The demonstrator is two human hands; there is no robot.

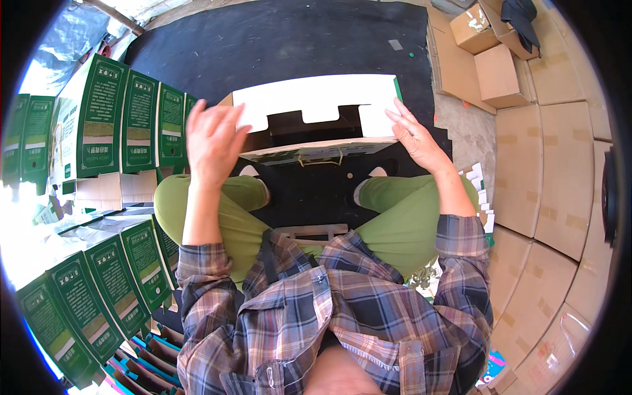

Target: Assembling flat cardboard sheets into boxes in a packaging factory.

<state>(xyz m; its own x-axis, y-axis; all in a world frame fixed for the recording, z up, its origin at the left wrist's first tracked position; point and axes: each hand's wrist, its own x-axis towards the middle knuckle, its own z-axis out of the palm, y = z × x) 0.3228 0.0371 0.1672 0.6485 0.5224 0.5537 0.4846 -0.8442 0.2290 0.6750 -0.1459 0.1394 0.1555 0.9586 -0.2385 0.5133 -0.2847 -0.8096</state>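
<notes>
A printed carton (316,91) stands between my knees. Its white top flap has tab cut-outs, its right edge is green, and a dark opening shows below the flap. A cord handle (320,157) is on the side facing me. My left hand (214,141), slightly blurred, is at the carton's left end with its fingers apart. At the right end, my right hand (418,138) rests stretched fingers against the carton's corner. Whatever is inside the carton is hidden in shadow.
Rows of green and white cartons (139,122) stand to my left, with more cartons (113,284) nearer to me. Stacked brown cardboard boxes (517,168) line the right side. Open brown boxes (503,76) lie at the far right. A black mat (289,43) covers the floor ahead.
</notes>
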